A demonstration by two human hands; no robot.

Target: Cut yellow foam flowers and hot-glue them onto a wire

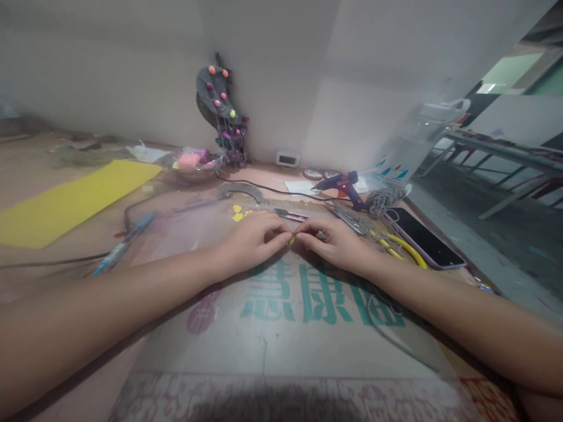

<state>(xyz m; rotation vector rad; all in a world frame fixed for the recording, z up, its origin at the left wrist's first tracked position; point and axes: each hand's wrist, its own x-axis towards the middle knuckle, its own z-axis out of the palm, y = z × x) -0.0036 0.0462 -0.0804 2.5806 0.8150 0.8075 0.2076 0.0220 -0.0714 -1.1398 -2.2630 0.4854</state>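
A small yellow piece [292,238] sits at the middle of the scene, above a printed sheet [211,357] with green characters. The left hand [255,239] and the right hand [336,243] meet there, and the grip of each is a pinch on that piece — thumb and fingertips closed on it from 2 sides. Most of it is hidden by the fingers.

Just beyond the left hand lie yellow scraps [238,215], and a slim cutting knife [290,215] lies just past the fingertips. A grey curved piece [241,190] is farther off, near a dark cable [268,189].

To the far right, a blue glue gun [347,189] with a small red light lies near a tangle of grey cord [385,201]. A black-screened phone [424,237] lies right of a yellow loop [407,246]. A clear bottle [398,152] stands behind them.

On the left of the tabletop [97,387] are a blue pen [125,243] and, farther out, a large yellow sheet [74,202]. A bowl [196,174] with pink and purple lumps is at the far side — beside it, a grey crescent ornament [211,97] with coloured balls is against the wall [272,76].
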